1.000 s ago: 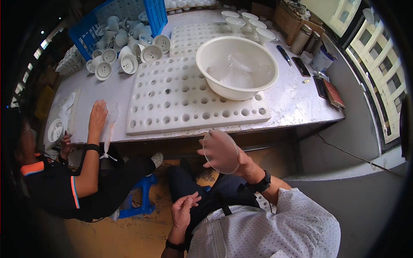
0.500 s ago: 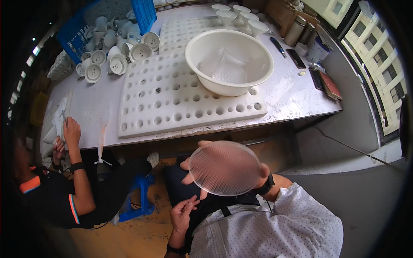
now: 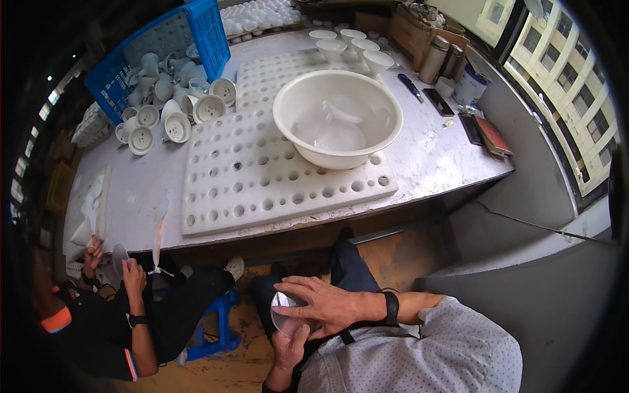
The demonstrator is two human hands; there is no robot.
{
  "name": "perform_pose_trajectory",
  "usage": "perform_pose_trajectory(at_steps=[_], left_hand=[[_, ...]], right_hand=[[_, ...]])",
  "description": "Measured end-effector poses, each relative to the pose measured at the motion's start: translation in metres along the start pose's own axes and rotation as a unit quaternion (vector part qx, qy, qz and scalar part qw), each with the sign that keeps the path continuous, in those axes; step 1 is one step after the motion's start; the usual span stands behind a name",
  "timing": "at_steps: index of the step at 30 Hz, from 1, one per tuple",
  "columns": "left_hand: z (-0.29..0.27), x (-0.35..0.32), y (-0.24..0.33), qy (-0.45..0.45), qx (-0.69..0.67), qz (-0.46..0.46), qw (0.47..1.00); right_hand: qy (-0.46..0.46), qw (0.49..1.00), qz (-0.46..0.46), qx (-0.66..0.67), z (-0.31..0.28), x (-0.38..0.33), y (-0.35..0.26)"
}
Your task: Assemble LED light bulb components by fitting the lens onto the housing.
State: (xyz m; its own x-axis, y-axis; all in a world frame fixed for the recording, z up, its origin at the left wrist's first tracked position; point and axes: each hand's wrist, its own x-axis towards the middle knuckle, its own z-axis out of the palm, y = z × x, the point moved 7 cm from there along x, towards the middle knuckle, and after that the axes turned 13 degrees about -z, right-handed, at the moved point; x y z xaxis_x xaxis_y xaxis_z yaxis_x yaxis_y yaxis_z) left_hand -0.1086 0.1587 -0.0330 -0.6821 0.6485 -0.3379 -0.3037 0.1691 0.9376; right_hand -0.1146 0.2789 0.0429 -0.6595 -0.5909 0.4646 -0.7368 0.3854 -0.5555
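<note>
A clear round disc with a textured surface (image 3: 280, 321) is over my lap, below the table's front edge. My left hand (image 3: 290, 350) grips its lower rim, thumb on the near side. Across the disc's face lies my right hand (image 3: 331, 306), its fingers stretching over to the far rim and its thumb low, so that it spans the disc and hides much of it. Above on the table stands a wide white basin (image 3: 386, 134) with clear, textured pieces (image 3: 334, 134) inside.
The basin rests on a white foam board with holes (image 3: 252, 209). White cups (image 3: 177, 128) spill from a blue crate (image 3: 216, 39). White cones (image 3: 378, 62), flasks (image 3: 434, 59) and a phone (image 3: 438, 101) stand or lie behind. A co-worker's hand (image 3: 134, 278) holds another clear disc (image 3: 120, 261).
The disc has come down and left, tilting away from its broad view. My right hand has moved onto its face, and my left hand has taken its rim. The co-worker's hand has lowered.
</note>
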Motion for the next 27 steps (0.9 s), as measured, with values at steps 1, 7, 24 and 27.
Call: perform_pose_trajectory(at_steps=[1,7,24,27], left_hand=[[0.002,0.001,-0.002,0.0,0.0,-0.002,1.0],[-0.009,-0.009,-0.017,0.068,-0.128,-0.033,0.989],[-0.034,0.018,-0.056,0.021,-0.073,-0.11,0.991],[-0.042,0.017,-0.061,0.01,-0.075,-0.108,0.991]], right_hand=[[0.009,1.0,-0.01,-0.004,-0.004,0.0,0.0],[0.19,0.979,0.067,0.01,-0.08,-0.033,0.028],[0.024,0.895,0.371,0.247,0.057,-0.07,0.065],[0.043,0.891,0.341,0.295,0.065,-0.061,0.074]])
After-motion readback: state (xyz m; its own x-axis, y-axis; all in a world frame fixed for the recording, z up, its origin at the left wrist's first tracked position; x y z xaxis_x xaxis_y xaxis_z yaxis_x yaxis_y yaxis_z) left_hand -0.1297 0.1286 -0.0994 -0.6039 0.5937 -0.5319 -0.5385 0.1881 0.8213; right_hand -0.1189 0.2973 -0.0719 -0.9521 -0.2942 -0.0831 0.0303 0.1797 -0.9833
